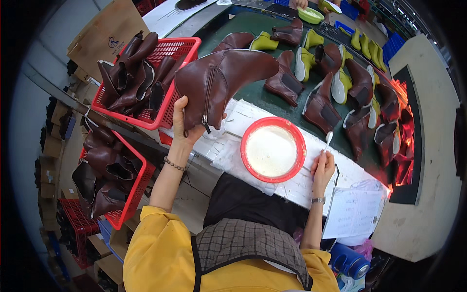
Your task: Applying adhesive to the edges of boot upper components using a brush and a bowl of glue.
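Observation:
My left hand (188, 130) grips a brown leather boot upper (243, 73), raised over the near edge of the bench. The boot lies on its side with its zip facing me, and my thumb presses against its edge. Between the fingers of my right hand (324, 168) is a small brush (329, 138), its white head pointing up and away. A red bowl (244, 163) of creamy white liquid (271, 151) stands between my hands, the brush held apart from it on the right.
Brown boots (321, 107) and lime-green shoe lasts (341, 86) cover a dark green belt (253, 24), which runs toward a glowing red opening (403, 141). At left, two red baskets (187, 46) hold more uppers. Written sheets (352, 209) hang by my right wrist. Another person's hands (299, 4) show at the far side.

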`<state>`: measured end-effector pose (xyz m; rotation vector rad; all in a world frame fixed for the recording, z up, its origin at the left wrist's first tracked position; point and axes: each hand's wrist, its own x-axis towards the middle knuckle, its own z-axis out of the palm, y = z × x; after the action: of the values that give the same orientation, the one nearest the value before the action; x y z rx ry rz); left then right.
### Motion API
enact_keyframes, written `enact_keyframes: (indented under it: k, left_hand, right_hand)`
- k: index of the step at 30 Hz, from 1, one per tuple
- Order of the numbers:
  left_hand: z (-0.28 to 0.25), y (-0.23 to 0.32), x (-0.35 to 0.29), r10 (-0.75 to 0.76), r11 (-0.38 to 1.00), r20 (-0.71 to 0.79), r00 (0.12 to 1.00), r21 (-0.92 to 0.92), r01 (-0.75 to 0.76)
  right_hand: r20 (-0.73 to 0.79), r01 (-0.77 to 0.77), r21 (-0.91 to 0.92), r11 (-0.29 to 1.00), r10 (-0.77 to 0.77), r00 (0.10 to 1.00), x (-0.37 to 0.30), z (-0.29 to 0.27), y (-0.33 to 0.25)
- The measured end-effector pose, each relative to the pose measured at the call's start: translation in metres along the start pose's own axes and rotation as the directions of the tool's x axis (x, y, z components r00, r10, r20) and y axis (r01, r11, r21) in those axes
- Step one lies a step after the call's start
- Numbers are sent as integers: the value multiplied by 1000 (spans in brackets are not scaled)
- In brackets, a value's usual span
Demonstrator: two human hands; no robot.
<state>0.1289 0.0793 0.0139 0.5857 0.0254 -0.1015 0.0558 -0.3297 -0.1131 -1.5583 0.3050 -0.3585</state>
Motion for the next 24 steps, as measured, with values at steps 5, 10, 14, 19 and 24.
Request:
enact_keyframes:
  k: [5,10,14,19,24]
  left_hand:
    - [-23,-2,32,24,998,-25,999,-60,-25]
    - [-3,34,115,199,886,41,979,419,-198]
    - [34,60,224,332,225,297,895,897,-381]
    - [33,53,371,291,-539,555,779,768,-346]
    - [10,10,481,173,-695,492,853,675,-249]
  right_hand:
    - [-45,-42,-48,998,40,998,-1,6,7]
    - [-57,-48,-49,998,46,997,1,6,14]
    - [-94,-113,-36,993,109,990,-2,6,7]
    - [-130,-118,-84,989,107,986,-5,5,8]
    - [-201,-189,-164,968,155,967,-6,7,8]
